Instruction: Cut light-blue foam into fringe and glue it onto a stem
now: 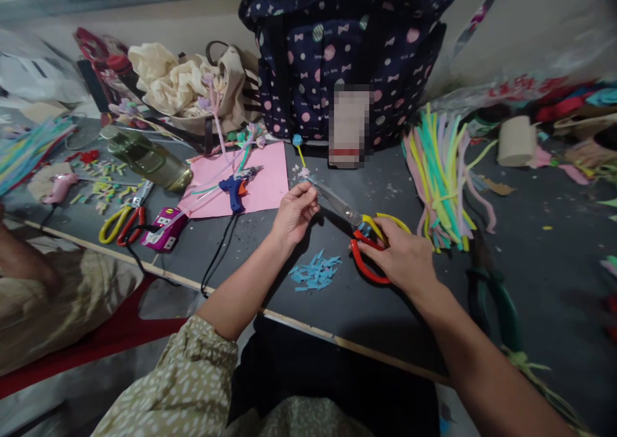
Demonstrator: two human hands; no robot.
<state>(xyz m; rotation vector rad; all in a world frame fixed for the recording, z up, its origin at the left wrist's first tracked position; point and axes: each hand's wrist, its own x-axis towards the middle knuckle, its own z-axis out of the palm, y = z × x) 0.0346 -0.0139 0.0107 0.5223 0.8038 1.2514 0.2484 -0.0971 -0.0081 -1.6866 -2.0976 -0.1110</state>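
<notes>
Scissors [359,222] over cluttered dark grey table [530,244] beside pale wall [193,22].

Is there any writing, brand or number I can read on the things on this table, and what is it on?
None can be read for sure.
Purple box: a small yellow label, too small to read.
Spotted bag: tiny print among the dots and bows, too blurred to read.
Tag on the bag: blurred out.
Plastic wrap at right: red marks, unreadable.
Scissors in the right hand: no writing visible.
</notes>
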